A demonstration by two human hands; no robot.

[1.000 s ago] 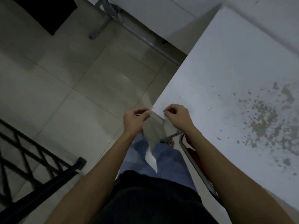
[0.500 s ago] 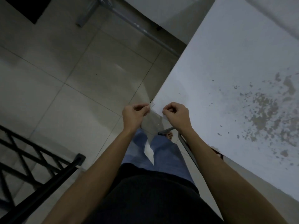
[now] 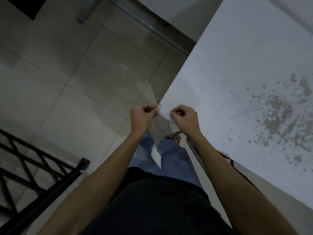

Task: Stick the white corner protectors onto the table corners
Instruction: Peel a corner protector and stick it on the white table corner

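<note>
White flat worktop [image 3: 237,68] with brown-grey speckled stains; pale beige square-tiled floor [image 3: 67,65]; blue jeans [image 3: 176,155]; black metal lattice railing [image 3: 33,167].

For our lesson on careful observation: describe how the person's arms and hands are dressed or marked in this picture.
Both forearms are bare, with no sleeves in view. The left hand and right hand wear no gloves. No watch, bracelet or ring shows on the wrists or fingers, and no markings are visible in this dim light.

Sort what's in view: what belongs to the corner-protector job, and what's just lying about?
Job: corner protector pinched by left hand and right hand; white table, near corner.
Lying about: black metal grille; grey floor bar; dark mat.
</note>
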